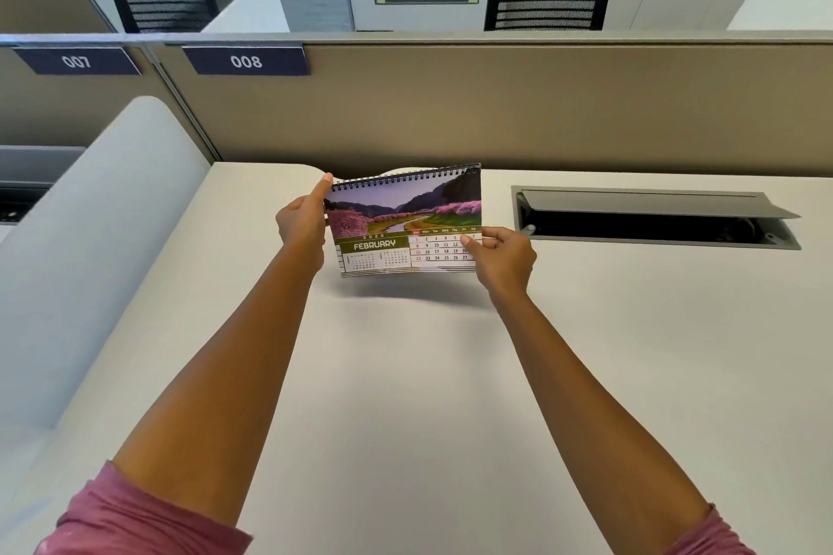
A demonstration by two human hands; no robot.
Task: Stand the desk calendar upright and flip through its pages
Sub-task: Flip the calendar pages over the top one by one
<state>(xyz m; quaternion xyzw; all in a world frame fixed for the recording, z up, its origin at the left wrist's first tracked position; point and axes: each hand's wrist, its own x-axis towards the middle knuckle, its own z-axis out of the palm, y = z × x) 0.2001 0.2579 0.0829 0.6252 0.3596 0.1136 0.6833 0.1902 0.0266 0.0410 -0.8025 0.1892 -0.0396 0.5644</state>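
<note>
A spiral-bound desk calendar [396, 216] stands near the back of the white desk [405, 374], its face toward me. The page shows a pink-blossom landscape and the word FEBRUARY. My left hand [302, 223] grips its upper left corner by the black spiral binding. My right hand [505, 257] pinches the lower right corner of the February page, whose bottom edge is lifted off the desk and casts a shadow below it. The calendar's back and base are hidden behind the page.
A beige partition [541, 104] with labels 007 and 008 runs behind the desk. An open cable tray [653, 216] is sunk into the desk at the right. A curved white divider [90, 239] borders the left. Black chairs and a fire extinguisher stand beyond.
</note>
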